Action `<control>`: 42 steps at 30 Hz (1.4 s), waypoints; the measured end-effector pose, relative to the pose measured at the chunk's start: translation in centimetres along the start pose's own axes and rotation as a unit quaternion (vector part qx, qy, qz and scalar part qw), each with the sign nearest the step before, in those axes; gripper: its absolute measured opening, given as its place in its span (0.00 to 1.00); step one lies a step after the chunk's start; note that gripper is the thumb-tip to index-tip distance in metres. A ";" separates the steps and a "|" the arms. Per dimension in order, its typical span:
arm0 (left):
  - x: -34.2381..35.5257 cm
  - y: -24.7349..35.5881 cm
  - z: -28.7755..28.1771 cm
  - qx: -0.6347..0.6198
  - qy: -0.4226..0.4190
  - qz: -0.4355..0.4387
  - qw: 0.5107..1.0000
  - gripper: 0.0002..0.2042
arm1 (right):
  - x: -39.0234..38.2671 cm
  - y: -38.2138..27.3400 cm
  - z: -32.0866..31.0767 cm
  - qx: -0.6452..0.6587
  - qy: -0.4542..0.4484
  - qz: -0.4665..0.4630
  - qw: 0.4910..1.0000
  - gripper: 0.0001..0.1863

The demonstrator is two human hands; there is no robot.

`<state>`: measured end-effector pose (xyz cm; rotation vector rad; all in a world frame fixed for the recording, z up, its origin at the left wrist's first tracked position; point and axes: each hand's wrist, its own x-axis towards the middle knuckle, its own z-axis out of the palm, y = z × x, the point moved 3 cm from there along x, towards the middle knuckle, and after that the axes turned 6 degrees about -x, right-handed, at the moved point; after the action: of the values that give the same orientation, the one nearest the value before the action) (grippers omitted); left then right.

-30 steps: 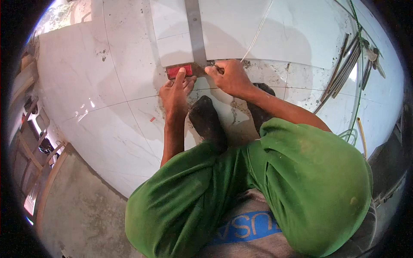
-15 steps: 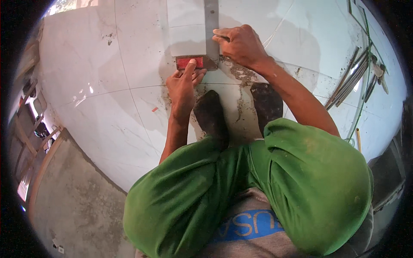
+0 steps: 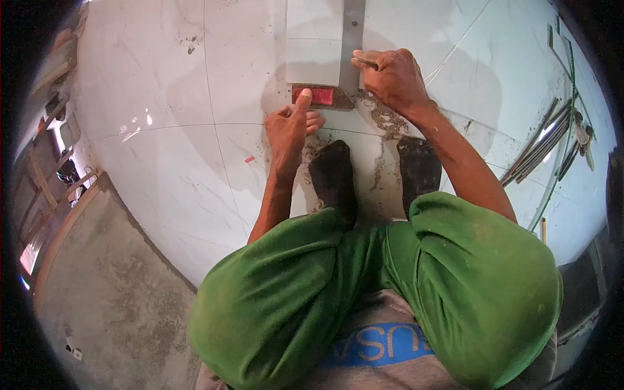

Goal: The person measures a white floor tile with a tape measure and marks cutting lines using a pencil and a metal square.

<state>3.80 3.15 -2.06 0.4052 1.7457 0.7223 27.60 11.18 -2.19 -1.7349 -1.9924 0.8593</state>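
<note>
A narrow white tile strip (image 3: 313,55) lies along a long grey flat base (image 3: 353,39) on the floor. At its near end, a red rectangular piece (image 3: 322,97) sits on a dirty dark plate. My left hand (image 3: 286,133) is at the near left of this plate, its thumb tip on the red piece. Its other fingers stretch out below the plate's edge, apart from the thumb. To the right of the base, my right hand (image 3: 393,78) pinches a thin dark flat piece (image 3: 367,63) between thumb and fingers; most of it is hidden.
Crumbly grey debris (image 3: 387,120) lies on the white tiled floor between my dark-covered feet (image 3: 333,175) and the base. Several thin dark bars (image 3: 536,143) lie at the right. A small red scrap (image 3: 249,159) is at left, and bare concrete (image 3: 123,279) lies beyond the tile edge.
The view has shifted, so the scene sits further right. My left fingers have drawn back from the plate's near edge, with the thumb still on the red piece. My right hand keeps its pinch.
</note>
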 end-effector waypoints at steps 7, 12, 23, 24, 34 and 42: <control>0.2 4.7 0.9 0.286 0.094 0.324 0.897 0.20 | 0.7 0.6 0.9 0.001 0.023 -0.054 0.998 0.14; 1.3 8.1 6.2 0.443 -0.021 0.333 0.832 0.18 | 0.8 0.6 0.4 -0.017 -0.005 -0.031 0.999 0.15; 2.8 8.3 6.6 0.462 -0.053 0.278 0.841 0.24 | -0.1 0.1 -1.4 0.033 0.024 -0.054 0.998 0.17; 3.0 8.2 6.6 0.459 -0.061 0.282 0.840 0.25 | -0.6 0.2 -2.0 0.047 0.032 -0.029 0.998 0.16; 2.7 7.5 6.7 0.385 -0.064 0.456 0.800 0.17 | 1.3 -0.2 -2.5 0.022 -0.009 -0.002 1.000 0.14; 3.1 6.6 6.5 0.452 -0.065 0.497 0.738 0.20 | 1.8 -0.1 -1.7 -0.009 0.009 -0.044 0.999 0.14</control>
<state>8.50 11.69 -1.11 2.1214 1.5469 0.4458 28.28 13.26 -1.02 -1.6459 -2.0528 0.7968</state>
